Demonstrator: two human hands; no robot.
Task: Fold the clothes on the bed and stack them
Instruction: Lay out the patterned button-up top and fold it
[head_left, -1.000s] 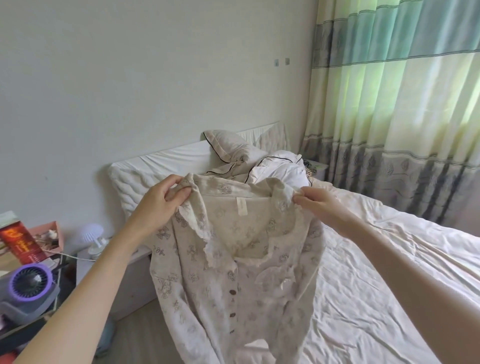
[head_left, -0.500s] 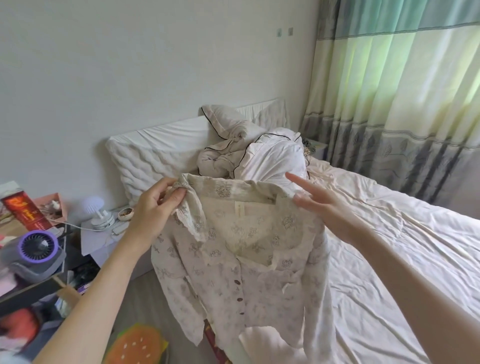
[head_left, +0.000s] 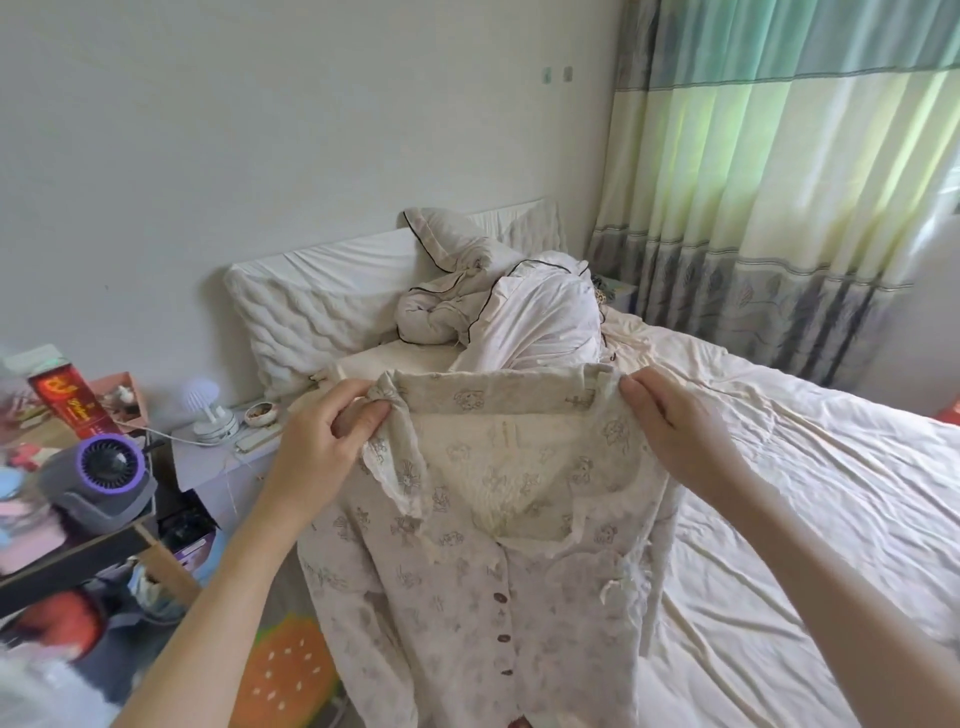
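Now, with both hands' fingers pinching the shirt (head_left: 467, 561) shoulders, left hand (head_left: 317, 441) and right hand (head_left: 675, 431), lower it flat onto the bed (head_left: 805, 493).

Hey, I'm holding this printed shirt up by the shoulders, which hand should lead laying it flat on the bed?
Right, probably. The right hand pinches the shirt at its shoulder directly above the bed, while the left hand grips the other shoulder out over the floor beside the nightstand.
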